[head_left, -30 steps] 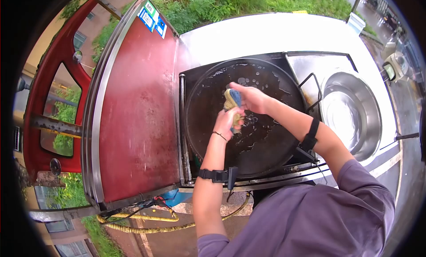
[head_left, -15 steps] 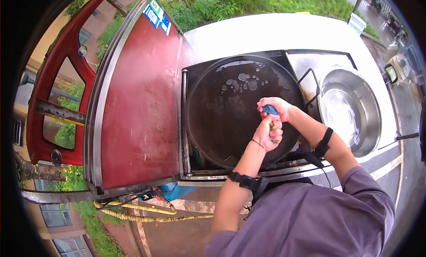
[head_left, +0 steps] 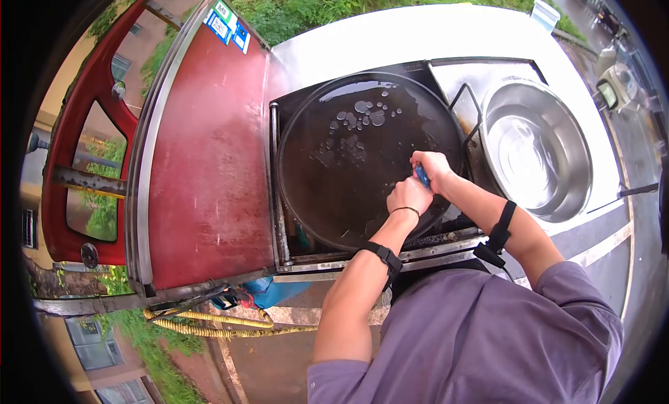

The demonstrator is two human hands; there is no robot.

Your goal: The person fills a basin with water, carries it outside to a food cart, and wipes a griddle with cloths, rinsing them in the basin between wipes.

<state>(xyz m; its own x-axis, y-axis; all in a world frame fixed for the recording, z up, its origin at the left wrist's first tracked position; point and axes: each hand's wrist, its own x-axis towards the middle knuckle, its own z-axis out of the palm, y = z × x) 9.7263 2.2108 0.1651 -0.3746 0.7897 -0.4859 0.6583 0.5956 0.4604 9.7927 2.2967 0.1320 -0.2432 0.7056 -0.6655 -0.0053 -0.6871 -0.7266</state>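
Note:
A large round dark griddle pan (head_left: 327, 188) with a wet surface and several pale bubbles lies below my hands. Over its right front part, both fists are wrapped around a crumpled blue cloth (head_left: 422, 175), of which only a small piece shows. My left hand (head_left: 410, 195) is closed with its back facing up, nearer my body. Right beside it, my right hand (head_left: 435, 168) grips the cloth from the far side, the two fists pressed together.
A steel basin (head_left: 577, 163) stands right of the pan, past a bent metal handle (head_left: 477, 108). A red panel (head_left: 209, 160) rises on the left. A white counter (head_left: 418, 31) runs behind. A yellow ribbed hose (head_left: 202, 327) hangs at lower left.
My left fist has turned so its back faces up, and both fists have drawn closer together around the cloth. The surroundings have shifted slightly left and up in view.

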